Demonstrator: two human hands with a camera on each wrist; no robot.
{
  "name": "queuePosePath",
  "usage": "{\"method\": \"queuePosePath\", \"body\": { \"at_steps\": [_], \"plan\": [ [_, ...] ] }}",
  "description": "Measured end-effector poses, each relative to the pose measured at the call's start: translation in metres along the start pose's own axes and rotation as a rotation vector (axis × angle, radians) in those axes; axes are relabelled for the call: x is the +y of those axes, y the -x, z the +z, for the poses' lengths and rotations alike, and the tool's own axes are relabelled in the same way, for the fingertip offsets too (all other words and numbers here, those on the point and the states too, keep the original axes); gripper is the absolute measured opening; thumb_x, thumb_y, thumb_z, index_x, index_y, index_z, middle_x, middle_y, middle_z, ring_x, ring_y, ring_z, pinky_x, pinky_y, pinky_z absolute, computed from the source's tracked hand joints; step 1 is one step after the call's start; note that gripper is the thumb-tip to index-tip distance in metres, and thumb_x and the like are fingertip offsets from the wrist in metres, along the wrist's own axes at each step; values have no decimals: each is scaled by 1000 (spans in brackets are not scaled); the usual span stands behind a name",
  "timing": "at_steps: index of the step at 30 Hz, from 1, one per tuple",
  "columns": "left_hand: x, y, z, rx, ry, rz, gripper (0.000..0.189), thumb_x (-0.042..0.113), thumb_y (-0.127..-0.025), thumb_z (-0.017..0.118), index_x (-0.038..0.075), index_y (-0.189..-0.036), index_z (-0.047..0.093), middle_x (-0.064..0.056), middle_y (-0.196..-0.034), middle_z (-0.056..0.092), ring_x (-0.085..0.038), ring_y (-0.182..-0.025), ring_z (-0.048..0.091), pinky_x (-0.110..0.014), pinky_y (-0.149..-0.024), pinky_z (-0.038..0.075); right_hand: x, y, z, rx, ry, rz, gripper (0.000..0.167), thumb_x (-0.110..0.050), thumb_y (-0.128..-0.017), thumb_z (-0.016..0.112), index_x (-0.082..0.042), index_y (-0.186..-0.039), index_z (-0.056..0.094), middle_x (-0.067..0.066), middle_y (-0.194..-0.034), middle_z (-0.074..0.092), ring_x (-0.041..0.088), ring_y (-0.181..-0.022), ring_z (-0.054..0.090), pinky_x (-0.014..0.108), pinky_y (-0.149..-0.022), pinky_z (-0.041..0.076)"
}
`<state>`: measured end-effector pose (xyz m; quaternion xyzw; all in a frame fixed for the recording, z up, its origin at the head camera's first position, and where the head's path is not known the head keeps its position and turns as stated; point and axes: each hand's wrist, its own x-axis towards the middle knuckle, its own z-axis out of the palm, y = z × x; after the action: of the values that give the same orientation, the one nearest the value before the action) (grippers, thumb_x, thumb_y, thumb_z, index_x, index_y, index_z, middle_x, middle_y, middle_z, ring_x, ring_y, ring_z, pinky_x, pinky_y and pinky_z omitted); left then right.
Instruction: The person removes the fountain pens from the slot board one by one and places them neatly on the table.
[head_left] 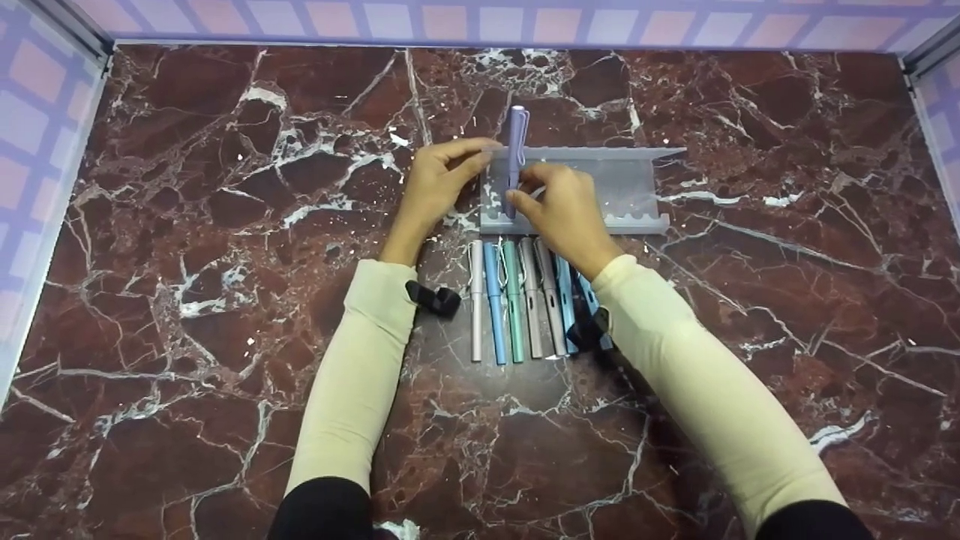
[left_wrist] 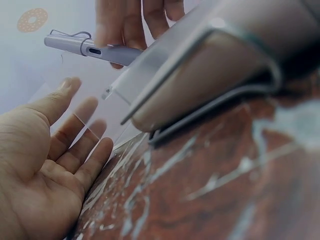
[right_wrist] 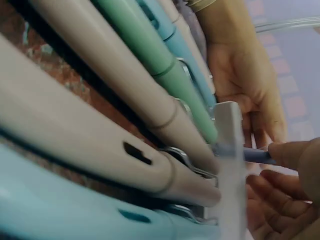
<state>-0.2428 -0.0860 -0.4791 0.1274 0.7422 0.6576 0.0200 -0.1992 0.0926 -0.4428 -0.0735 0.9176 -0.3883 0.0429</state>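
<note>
My right hand [head_left: 562,199] pinches a lavender fountain pen [head_left: 516,142] near its lower end. The pen stands upright, cap and clip up, over the left end of a translucent plastic pen case [head_left: 615,187]. At the case's upper left corner, my left hand [head_left: 442,176] holds the raised lid edge between thumb and fingers. In the left wrist view the fingers [left_wrist: 90,130] of that hand show through the clear panel. The notched front edge of the case faces a row of capped pens, including a white pen [head_left: 476,300], a blue pen [head_left: 495,300] and a green pen [head_left: 514,300].
Brownish-grey pens [head_left: 531,300] and more blue pens [head_left: 566,300] continue the row, partly hidden under the right wrist. Everything lies on a dark red marbled table [head_left: 225,375]. A checked purple and pink wall [head_left: 480,21] borders the back.
</note>
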Motion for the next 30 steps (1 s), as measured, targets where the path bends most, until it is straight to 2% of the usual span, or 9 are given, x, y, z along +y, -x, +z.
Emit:
{"method": "queuePosePath", "body": {
  "at_steps": [2,5,9,12,16,19,24,30],
  "plan": [
    [-1,-1,1,-1,0,22,20,6,-98,63,-2,-114,71,-15,-118,72,-36,-106,66,-27,-89,53,0,-1,1,12,5,-2,16,-17,-93,72,-5,-104,74,8,-97,76,20,-79,68,30,-72,57],
    [-7,-4,2,2,-3,34,19,7,-97,65,1,-113,73,-12,-116,74,-33,-96,67,-24,-80,53,1,-1,2,19,12,0,13,-16,-94,72,-5,-99,74,9,-98,76,21,-84,69,30,-77,57],
    [-12,-7,1,2,-3,9,18,13,-97,67,7,-112,75,-6,-114,75,-26,-79,64,-23,-64,50,1,-1,2,20,2,12,13,-16,-94,71,-4,-100,74,10,-99,76,22,-85,70,31,-79,58],
    [-13,-7,0,-2,13,-18,19,16,-96,68,9,-113,75,-5,-116,75,-25,-79,65,-24,-63,51,1,-1,3,15,-9,11,13,-15,-95,70,-4,-99,73,10,-97,76,21,-84,70,30,-78,58],
    [-12,-5,-1,-2,27,-39,21,17,-96,69,8,-114,75,-6,-119,73,-25,-96,69,-27,-77,56,0,0,5,21,-8,4,13,-16,-95,70,-4,-99,74,10,-95,76,19,-83,71,29,-76,58],
    [-13,-5,-2,-1,22,-33,21,16,-96,69,7,-114,75,-7,-121,73,-24,-105,68,-30,-87,56,0,0,6,25,-7,6,13,-16,-95,70,-5,-100,74,9,-95,76,19,-83,71,29,-77,58],
    [-14,-5,-2,0,14,-24,20,15,-96,68,7,-113,75,-6,-120,73,-24,-106,68,-30,-88,55,0,0,7,9,-29,24,13,-15,-95,70,-4,-102,73,10,-96,76,19,-84,70,28,-78,59],
    [-14,-5,-3,-2,13,-42,20,17,-96,68,9,-113,75,-5,-120,73,-25,-102,68,-29,-83,56,0,0,7,10,-33,31,14,-16,-94,70,-4,-102,73,10,-96,76,19,-83,69,27,-77,58]
  ]
}}
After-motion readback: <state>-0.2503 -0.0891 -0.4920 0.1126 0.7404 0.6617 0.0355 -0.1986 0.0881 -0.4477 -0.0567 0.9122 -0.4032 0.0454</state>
